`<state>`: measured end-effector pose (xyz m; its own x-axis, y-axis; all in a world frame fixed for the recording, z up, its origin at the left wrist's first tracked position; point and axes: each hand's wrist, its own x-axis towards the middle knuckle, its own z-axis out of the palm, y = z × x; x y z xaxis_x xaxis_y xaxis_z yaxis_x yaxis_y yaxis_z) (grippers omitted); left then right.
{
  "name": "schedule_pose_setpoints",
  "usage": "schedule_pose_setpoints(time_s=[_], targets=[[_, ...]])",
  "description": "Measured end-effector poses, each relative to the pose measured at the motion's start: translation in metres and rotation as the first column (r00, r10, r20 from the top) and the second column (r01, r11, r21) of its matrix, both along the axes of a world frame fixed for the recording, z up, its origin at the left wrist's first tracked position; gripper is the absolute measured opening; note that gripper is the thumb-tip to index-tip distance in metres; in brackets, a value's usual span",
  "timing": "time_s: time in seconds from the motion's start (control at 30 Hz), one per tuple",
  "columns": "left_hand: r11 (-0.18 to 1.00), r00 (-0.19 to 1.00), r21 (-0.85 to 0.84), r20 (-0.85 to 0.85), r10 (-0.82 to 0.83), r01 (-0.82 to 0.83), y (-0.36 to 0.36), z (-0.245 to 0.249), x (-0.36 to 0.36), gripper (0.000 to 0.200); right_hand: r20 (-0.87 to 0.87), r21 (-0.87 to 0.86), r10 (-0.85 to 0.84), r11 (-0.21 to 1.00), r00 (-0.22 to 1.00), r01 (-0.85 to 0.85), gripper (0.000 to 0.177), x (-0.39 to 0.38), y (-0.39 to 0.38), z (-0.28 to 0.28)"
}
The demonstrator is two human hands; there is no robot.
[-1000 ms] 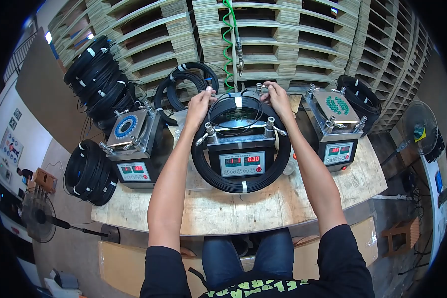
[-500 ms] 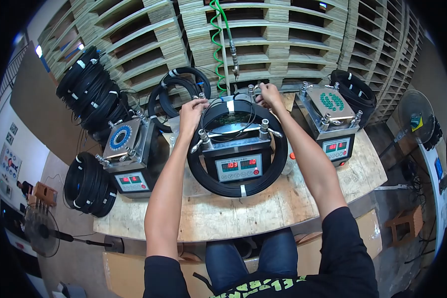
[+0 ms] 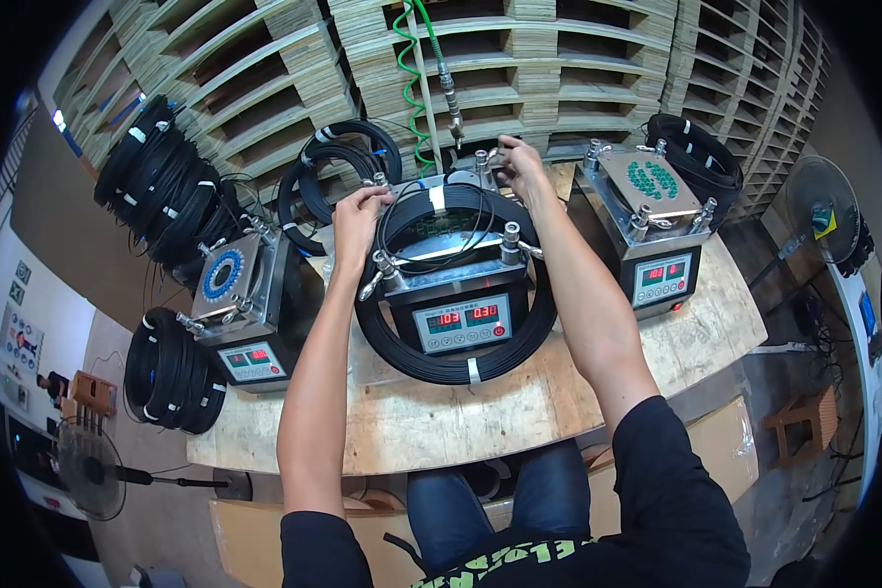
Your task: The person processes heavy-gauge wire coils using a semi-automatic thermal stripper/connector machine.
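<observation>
A black heating press (image 3: 464,326) with a lit red display stands in the middle of the table. A ring-shaped coil of black cable (image 3: 472,370), bound with white tape, hangs around it, with loose strands across its top. My left hand (image 3: 358,220) is closed at the rear left post (image 3: 380,180), fingertips pinched on a small lever they mostly hide. At the rear right post (image 3: 483,165), my right hand (image 3: 522,169) has its fingers curled about another metal lever. Two front levers (image 3: 370,286) stick outward. Green parts between the plates are partly covered by cable.
A second press (image 3: 248,318) with a blue ring stands left, a third (image 3: 657,230) with green pieces right. Cable coils are stacked at left (image 3: 167,186), below them (image 3: 171,372) and at right (image 3: 698,162). An air hose (image 3: 448,88) hangs before the pallets (image 3: 519,59).
The view has shifted slightly. The middle display now reads 0.30 instead of 30. My right-hand fingers have lifted and spread a little at the rear right lever; my left hand stays at its post.
</observation>
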<state>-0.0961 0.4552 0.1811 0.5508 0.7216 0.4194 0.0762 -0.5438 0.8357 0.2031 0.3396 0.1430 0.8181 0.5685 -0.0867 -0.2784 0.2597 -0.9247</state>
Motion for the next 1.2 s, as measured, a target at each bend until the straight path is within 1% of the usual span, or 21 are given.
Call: schedule_pose_setpoints(time_s=[0.03, 0.13, 0.17, 0.27, 0.33, 0.4, 0.43, 0.53, 0.57, 0.67, 0.7, 0.8, 0.87, 0.93, 0.97, 1.07, 1.1, 1.2], targets=[[1.000, 1.000, -0.002, 0.006, -0.003, 0.003, 0.001, -0.001, 0.001, 0.028, 0.044, -0.067, -0.023, 0.997, 0.999, 0.026, 0.043, 0.004, -0.001, 0.002], [1.000, 1.000, -0.022, -0.020, 0.006, -0.006, 0.000, 0.000, -0.001, 0.028, 0.108, -0.209, -0.038, 0.976, 0.993, 0.060, 0.050, -0.009, -0.002, 0.014], [1.000, 1.000, -0.017, -0.017, 0.005, -0.005, 0.002, -0.001, 0.000, 0.028, 0.179, -0.193, -0.001, 0.981, 0.984, 0.036, 0.052, -0.009, 0.001, 0.009], [1.000, 1.000, 0.002, 0.019, -0.009, 0.009, 0.005, -0.006, 0.002, 0.028, 0.345, -0.109, -0.180, 0.967, 0.921, 0.230, 0.055, 0.029, 0.025, -0.020], [1.000, 1.000, -0.011, 0.000, 0.001, -0.001, 0.003, -0.003, 0.001, 0.028, 0.474, -0.157, -0.218, 0.932, 0.853, 0.326, 0.065, 0.020, 0.018, -0.007], [1.000, 1.000, -0.011, -0.008, 0.004, -0.005, 0.002, -0.002, 0.001, 0.027, 0.643, -0.308, -0.116, 0.866, 0.757, 0.394, 0.070, 0.007, 0.024, 0.006], [1.000, 1.000, -0.006, -0.006, 0.004, -0.005, 0.003, -0.003, 0.001, 0.027, 0.690, -0.421, 0.036, 0.832, 0.723, 0.361, 0.076, -0.009, 0.022, 0.015], [1.000, 1.000, 0.005, -0.001, 0.010, -0.010, 0.004, -0.003, 0.001, 0.028, 0.775, -0.462, 0.163, 0.805, 0.611, 0.373, 0.076, -0.033, 0.007, 0.037], [1.000, 1.000, 0.006, -0.002, 0.011, -0.011, 0.003, -0.003, 0.001, 0.028, 0.803, -0.394, 0.134, 0.851, 0.581, 0.347, 0.061, -0.016, 0.030, 0.014], [1.000, 1.000, 0.006, 0.002, -0.003, 0.003, 0.005, -0.005, 0.001, 0.028, 0.714, -0.592, 0.413, 0.787, 0.566, 0.172, 0.040, -0.024, 0.027, 0.029], [1.000, 1.000, 0.008, -0.001, 0.002, -0.002, 0.004, -0.005, 0.000, 0.028, 0.762, -0.572, 0.397, 0.784, 0.512, 0.243, 0.032, -0.038, 0.018, 0.035], [1.000, 1.000, 0.008, 0.000, 0.006, -0.006, 0.004, -0.004, 0.000, 0.028, 0.863, -0.478, 0.403, 0.846, 0.304, 0.235, 0.037, -0.021, 0.033, 0.020], [1.000, 1.000, -0.005, 0.013, -0.008, 0.008, 0.007, -0.006, 0.002, 0.027, 0.912, -0.337, 0.256, 0.913, 0.320, 0.231, 0.035, -0.018, 0.032, 0.015], [1.000, 1.000, -0.017, 0.020, 0.001, -0.001, 0.003, -0.005, 0.001, 0.027, 0.885, -0.220, 0.094, 0.948, 0.455, 0.231, 0.034, -0.018, 0.029, 0.014], [1.000, 0.999, -0.025, 0.037, -0.006, 0.007, 0.002, -0.005, 0.001, 0.027, 0.895, -0.218, 0.079, 0.936, 0.440, 0.276, 0.036, -0.016, 0.026, 0.015], [0.999, 0.997, -0.046, 0.068, -0.019, 0.022, 0.010, -0.011, 0.001, 0.026, 0.901, -0.198, 0.072, 0.946, 0.428, 0.256, 0.036, -0.028, 0.013, 0.014], [0.998, 0.997, -0.057, 0.075, -0.022, 0.026, 0.014, -0.015, 0.002, 0.026, 0.942, -0.165, 0.101, 0.970, 0.322, 0.180, 0.038, -0.018, 0.011, -0.001], [0.998, 0.996, -0.057, 0.082, -0.017, 0.022, 0.013, -0.016, 0.003, 0.025, 0.874, -0.218, 0.137, 0.968, 0.466, 0.125, 0.040, -0.062, -0.048, 0.016]])
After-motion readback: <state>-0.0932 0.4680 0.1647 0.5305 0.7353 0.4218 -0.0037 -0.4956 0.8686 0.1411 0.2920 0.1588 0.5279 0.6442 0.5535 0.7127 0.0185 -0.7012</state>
